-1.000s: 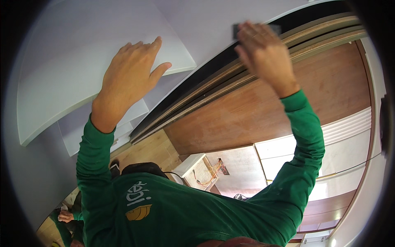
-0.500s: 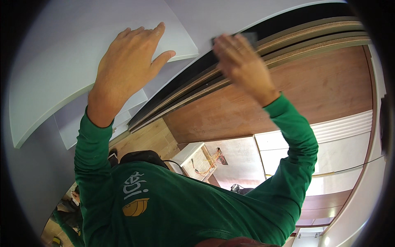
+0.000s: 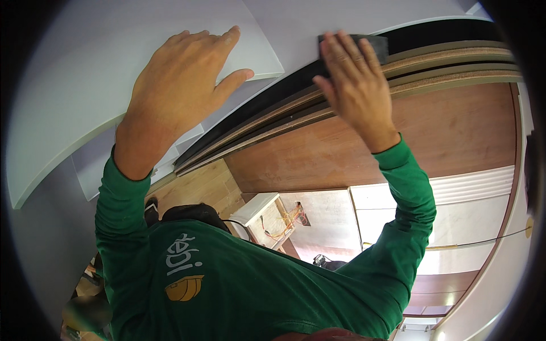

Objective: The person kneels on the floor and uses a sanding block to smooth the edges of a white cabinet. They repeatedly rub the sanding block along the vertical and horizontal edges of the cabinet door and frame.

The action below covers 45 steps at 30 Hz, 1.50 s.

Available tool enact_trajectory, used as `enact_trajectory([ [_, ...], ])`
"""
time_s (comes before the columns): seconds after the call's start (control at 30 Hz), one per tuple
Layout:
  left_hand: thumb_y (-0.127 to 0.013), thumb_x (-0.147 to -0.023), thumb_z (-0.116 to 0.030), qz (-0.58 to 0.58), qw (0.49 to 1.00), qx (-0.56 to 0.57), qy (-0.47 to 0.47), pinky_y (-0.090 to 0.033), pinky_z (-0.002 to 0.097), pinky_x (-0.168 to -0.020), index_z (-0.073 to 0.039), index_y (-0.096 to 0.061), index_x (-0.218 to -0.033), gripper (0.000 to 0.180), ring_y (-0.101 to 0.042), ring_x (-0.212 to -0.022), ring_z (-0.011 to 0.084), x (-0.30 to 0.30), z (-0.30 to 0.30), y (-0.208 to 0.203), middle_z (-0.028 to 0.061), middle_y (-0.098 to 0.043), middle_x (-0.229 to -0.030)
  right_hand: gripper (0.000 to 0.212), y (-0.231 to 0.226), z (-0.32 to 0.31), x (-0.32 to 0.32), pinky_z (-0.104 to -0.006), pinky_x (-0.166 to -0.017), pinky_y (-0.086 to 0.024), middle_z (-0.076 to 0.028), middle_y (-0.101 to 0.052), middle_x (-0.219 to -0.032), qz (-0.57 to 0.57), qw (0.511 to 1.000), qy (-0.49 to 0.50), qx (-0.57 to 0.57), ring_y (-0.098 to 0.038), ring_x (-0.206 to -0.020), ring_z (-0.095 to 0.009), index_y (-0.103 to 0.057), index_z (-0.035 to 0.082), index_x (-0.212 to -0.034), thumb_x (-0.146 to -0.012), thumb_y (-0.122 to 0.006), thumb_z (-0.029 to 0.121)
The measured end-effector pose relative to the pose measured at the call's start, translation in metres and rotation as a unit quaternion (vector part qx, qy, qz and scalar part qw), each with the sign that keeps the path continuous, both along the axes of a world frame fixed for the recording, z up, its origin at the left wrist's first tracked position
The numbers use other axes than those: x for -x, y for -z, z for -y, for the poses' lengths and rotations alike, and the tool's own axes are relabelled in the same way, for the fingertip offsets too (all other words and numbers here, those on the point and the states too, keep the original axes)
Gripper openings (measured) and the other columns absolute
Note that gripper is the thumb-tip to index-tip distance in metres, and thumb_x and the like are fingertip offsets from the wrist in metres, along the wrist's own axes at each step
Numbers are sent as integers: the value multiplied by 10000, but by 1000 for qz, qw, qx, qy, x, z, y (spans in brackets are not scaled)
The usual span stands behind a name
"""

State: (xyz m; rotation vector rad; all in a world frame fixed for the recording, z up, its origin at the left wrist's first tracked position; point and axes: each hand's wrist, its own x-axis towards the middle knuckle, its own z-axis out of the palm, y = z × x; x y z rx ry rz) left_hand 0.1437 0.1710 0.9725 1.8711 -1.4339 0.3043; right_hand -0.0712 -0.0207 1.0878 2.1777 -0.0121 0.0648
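Note:
My left hand lies palm down on a white shelf panel, fingers stretched out and thumb apart; it holds nothing. My right hand presses a thin dark grey rectangular pad under its outstretched fingers. The pad sits over a long black strip that runs along the white wall panel. One end of the pad shows past my fingertips; its underside is hidden, and I cannot tell its material.
Layered boards with raw brown edges run beside the black strip. Beyond them is a brown wood panel. Loose wires hang by a small white box unit. Another person's green sleeve shows at lower left.
My right hand has shifted right along the black strip with the pad, and its motion blur has gone. My left hand stays flat on the shelf panel, with the view slightly shifted.

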Motion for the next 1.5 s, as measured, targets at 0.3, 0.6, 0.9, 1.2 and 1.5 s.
enact_trajectory([
  [0.3, -706, -1001, -401, 99, 988, 121, -3, -544, 460, -979, 17, -652, -1365, 557, -700, -1023, 372, -5, 9, 14, 196, -747, -1044, 725, -3, 5, 0, -495, -1309, -288, -122, -489, -1659, 19, 1000, 0, -8, -368, -1591, -288, -562, -10, -1528, -1015, -666, 493],
  [0.6, -718, -990, -394, 100, 987, 123, -14, -548, 460, -953, 10, -660, -1353, 547, -700, -1019, 368, -2, 6, 13, 190, -749, -1051, 808, 3, 0, -2, -499, -1310, -281, -148, -496, -1646, 13, 1000, 0, -4, -383, -1579, -300, -579, -34, -1509, -1003, -616, 596],
  [0.9, -718, -994, -392, 78, 989, 125, -2, -555, 464, -930, 7, -660, -1344, 534, -708, -980, 374, -1, 6, 11, 191, -751, -1002, 875, 15, -2, 2, -513, -1309, -276, -125, -464, -1680, 23, 999, 19, -39, -360, -1598, -275, -546, 5, -1553, -987, -618, 669],
  [1.2, -716, -995, -386, 66, 990, 124, 6, -553, 469, -914, 28, -656, -1325, 532, -708, -975, 373, 0, 6, 10, 191, -750, -997, 867, 27, 2, 2, -501, -1314, -274, -132, -474, -1664, -17, 1000, 7, -16, -369, -1585, -307, -575, -11, -1520, -974, -619, 662],
  [1.5, -711, -999, -385, 49, 992, 117, 16, -555, 473, -905, 29, -653, -1335, 536, -713, -976, 371, -4, 3, 9, 192, -753, -1000, 881, 30, -3, 1, -511, -1299, -298, -127, -503, -1646, -31, 999, 15, -18, -411, -1565, -302, -537, 9, -1557, -958, -666, 642],
])
